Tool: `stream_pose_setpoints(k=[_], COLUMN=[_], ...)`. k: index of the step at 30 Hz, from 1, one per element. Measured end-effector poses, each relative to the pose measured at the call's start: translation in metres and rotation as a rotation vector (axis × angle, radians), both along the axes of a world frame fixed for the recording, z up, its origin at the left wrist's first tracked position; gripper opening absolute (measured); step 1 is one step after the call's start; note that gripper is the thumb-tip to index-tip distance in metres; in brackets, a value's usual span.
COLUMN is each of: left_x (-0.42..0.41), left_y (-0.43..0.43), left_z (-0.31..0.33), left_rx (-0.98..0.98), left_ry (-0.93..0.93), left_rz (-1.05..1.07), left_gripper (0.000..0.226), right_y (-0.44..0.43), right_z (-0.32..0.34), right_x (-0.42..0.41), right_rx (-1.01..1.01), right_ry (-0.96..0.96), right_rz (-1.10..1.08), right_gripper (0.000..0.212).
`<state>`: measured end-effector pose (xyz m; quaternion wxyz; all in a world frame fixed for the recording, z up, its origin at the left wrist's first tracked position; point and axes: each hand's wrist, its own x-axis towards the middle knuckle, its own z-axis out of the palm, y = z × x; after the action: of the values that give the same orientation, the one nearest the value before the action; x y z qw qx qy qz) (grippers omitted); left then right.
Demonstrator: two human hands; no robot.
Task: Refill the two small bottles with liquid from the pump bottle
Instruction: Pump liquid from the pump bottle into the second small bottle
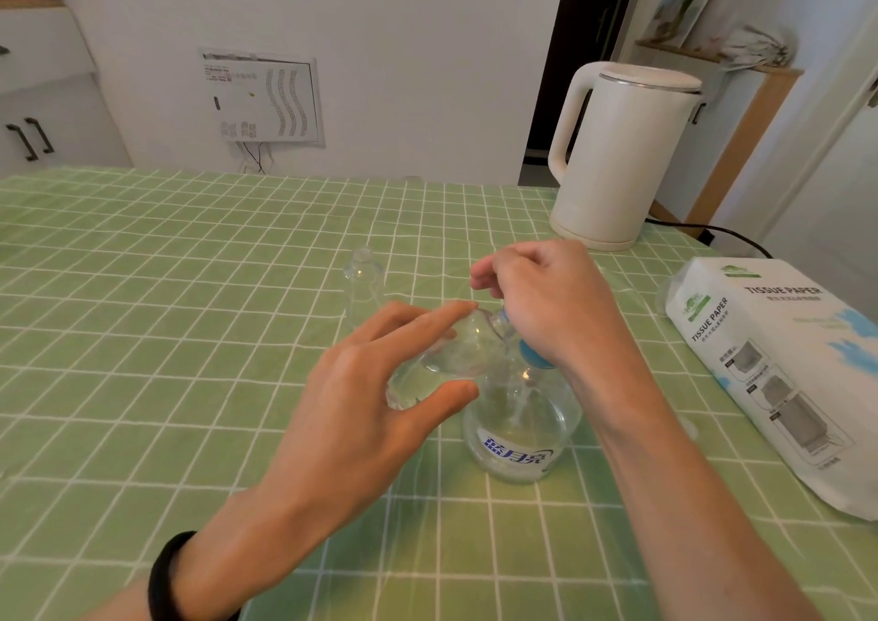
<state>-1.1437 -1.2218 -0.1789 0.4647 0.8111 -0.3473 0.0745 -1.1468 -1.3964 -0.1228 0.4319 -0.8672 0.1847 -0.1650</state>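
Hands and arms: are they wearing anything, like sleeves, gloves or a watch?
No sleeves show, so both forearms are bare. A plain black band goes round the left wrist; its top is hidden, so I cannot tell if it is a watch. The left hand and right hand show no gloves or rings.

White kettle [622, 155], tissue pack [779, 368].

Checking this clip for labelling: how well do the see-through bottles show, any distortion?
Head view: soft even light, faint shadows; the small clear plastic bottle in the left hand and the standing clear small bottle nearly vanish against the green checked tablecloth; the grid lines bow and the white kettle leans, wide-angle distortion.
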Motion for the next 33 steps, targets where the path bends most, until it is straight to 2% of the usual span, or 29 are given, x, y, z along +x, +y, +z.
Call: stream_pose_setpoints(k=[7,17,25,33], left_x=[-0.0006,-0.0006,-0.0005,0.0021], left_y=[0.0007,0.0002,0.0000,0.0001], left_z=[0.0010,0.0016,0.0007,-0.0010], left_rx=[-0.019,0.010,-0.014,0.010], left_ry=[-0.007,-0.004,-0.008,-0.001], left_rz=[0.002,0.010,0.005,0.006], left_gripper=[0.059,0.062,0.059,0.060], right_y=[0.0006,-0.0011,-0.0026,-0.0040], right_z=[0.0050,0.0007,0.0027,-0.0005], right_x=[-0.0013,0.0009,0.0003,0.0043], right_rx=[-0.054,-0.010,-0.043,0.001], right_ry=[-0.044,0.045,-0.033,0.038], right_rz=[0.023,0.003,0.016,0.017], right_gripper=[0.038,0.034,0.037,0.033])
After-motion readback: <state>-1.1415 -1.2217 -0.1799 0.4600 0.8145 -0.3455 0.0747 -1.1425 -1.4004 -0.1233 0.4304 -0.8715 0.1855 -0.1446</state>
